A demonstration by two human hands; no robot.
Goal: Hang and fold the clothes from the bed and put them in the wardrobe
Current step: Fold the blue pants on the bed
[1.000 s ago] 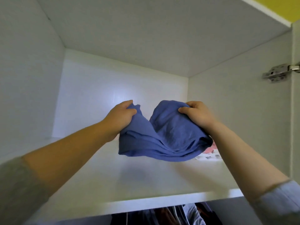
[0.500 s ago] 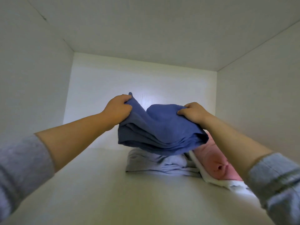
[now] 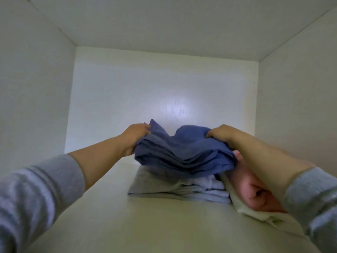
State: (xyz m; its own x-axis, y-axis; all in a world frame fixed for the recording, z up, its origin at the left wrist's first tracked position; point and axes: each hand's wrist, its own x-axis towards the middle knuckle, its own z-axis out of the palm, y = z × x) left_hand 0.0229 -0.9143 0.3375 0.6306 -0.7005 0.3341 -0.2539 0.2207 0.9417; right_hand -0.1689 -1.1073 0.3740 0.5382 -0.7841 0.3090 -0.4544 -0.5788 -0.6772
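- While both our arms stretch into the wardrobe, we hold the folded blue garment (image 3: pixel 182 154) by its two ends, toward the back edge of the shelf (image 3: pixel 127 225).
- Our left hand (image 3: pixel 135 136) grips the left end, fingers curled over the cloth.
- Our right hand (image 3: pixel 221 136) clasps the right end likewise.
- The blue garment sits over a folded grey pile (image 3: pixel 160 185); whether it touches it or hangs just above, we cannot tell.
- A pink and cream garment (image 3: pixel 255 194) lies just beside the pile, toward the shelf's right edge.
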